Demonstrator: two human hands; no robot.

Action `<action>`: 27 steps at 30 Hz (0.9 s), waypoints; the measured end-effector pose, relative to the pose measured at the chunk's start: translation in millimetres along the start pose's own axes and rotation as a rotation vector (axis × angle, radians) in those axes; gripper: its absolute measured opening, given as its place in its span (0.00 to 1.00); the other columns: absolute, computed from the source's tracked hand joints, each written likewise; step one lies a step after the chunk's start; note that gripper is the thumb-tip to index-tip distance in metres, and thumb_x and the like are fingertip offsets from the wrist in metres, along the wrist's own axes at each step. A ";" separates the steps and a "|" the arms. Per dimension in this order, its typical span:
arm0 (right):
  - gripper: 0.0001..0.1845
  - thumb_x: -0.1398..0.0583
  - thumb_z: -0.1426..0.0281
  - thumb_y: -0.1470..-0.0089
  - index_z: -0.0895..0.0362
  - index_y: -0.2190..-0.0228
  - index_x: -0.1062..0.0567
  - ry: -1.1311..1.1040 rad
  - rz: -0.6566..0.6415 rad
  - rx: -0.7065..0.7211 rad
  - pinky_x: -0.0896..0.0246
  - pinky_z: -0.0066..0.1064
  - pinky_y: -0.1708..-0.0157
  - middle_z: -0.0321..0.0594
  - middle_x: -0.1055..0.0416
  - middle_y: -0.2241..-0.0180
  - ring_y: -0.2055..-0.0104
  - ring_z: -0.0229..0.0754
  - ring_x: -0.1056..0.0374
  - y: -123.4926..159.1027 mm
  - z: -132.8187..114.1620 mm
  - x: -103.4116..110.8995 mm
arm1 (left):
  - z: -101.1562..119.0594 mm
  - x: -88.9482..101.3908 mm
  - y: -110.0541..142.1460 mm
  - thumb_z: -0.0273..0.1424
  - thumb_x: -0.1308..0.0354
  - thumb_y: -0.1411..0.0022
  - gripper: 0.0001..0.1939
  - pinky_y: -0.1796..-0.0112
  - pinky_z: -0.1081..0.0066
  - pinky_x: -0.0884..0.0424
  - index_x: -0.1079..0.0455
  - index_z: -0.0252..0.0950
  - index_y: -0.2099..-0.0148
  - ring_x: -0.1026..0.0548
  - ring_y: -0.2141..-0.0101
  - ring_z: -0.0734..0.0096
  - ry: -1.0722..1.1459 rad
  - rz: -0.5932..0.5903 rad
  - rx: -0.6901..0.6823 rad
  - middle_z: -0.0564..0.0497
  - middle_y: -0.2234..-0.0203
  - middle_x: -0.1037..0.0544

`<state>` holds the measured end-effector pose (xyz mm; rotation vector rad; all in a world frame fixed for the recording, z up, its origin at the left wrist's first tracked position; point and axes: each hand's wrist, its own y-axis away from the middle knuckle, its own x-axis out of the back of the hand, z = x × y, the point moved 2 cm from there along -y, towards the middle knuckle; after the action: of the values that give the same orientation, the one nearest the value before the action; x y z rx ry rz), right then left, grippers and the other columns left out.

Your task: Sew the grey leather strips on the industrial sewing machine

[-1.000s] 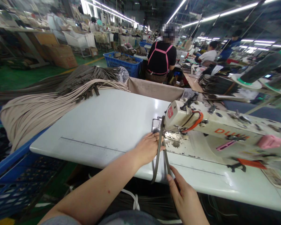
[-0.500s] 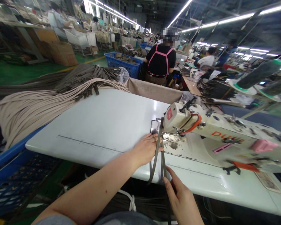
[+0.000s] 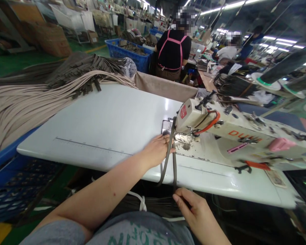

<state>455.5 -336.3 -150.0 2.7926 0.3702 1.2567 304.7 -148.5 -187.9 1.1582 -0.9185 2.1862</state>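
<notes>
My left hand (image 3: 156,149) lies on the white table beside the sewing machine's needle area, fingers close together and thumb below them, with the dark grey-brown strap (image 3: 170,140) between and over its fingertips. That narrow strap runs down from the machine head and bends in a loop over the table's front edge. Just past this edge, my right hand (image 3: 191,204) pinches the lower length of the strap between thumb and forefinger. The sewing machine (image 3: 214,131) stands right of my left hand. Its presser foot is partly hidden, and the strap's far end cannot be made out.
Bundles of beige straps (image 3: 20,105) and dark straps (image 3: 84,69) lie over the table's left side. A blue crate (image 3: 15,190) stands below left. A beige fabric-sided bin (image 3: 165,86) borders the far edge. A person (image 3: 173,51) sits beyond, beside a blue basket (image 3: 131,54).
My right hand has drawn back towards my body along the strap, from the table edge to just off it. My left hand stays at the machine. The view has tilted down.
</notes>
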 end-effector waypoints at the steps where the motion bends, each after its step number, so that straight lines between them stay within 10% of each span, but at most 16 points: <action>1: 0.18 0.48 0.61 0.30 0.54 0.66 0.24 0.011 -0.077 0.018 0.34 0.26 0.67 0.37 0.25 0.70 0.67 0.40 0.27 1.7 -2.1 -1.5 | -0.2 0.1 0.1 0.41 0.52 0.23 0.21 0.35 0.59 0.41 0.29 0.36 0.39 0.34 0.35 0.61 0.001 -0.011 0.000 0.44 0.39 0.26; 13: 0.19 0.45 0.76 0.34 0.57 0.45 0.24 0.375 -0.120 0.068 0.28 0.38 0.49 0.49 0.26 0.49 0.49 0.49 0.27 8.9 18.2 -48.6 | 2.2 5.0 -0.7 0.40 0.57 0.21 0.23 0.33 0.56 0.45 0.32 0.34 0.37 0.37 0.34 0.60 0.030 -0.098 0.021 0.44 0.37 0.29; 27: 0.16 0.40 0.77 0.35 0.55 0.47 0.23 0.353 -0.188 0.107 0.33 0.35 0.51 0.42 0.22 0.56 0.53 0.47 0.27 -4.6 30.1 -57.6 | 7.6 9.5 -1.1 0.38 0.55 0.22 0.21 0.35 0.60 0.41 0.31 0.30 0.40 0.33 0.36 0.60 -0.043 -0.061 -0.014 0.42 0.40 0.26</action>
<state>440.2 -344.3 -212.9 2.5329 0.7193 1.7253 304.5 -152.4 -176.4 1.2153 -0.9028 2.1113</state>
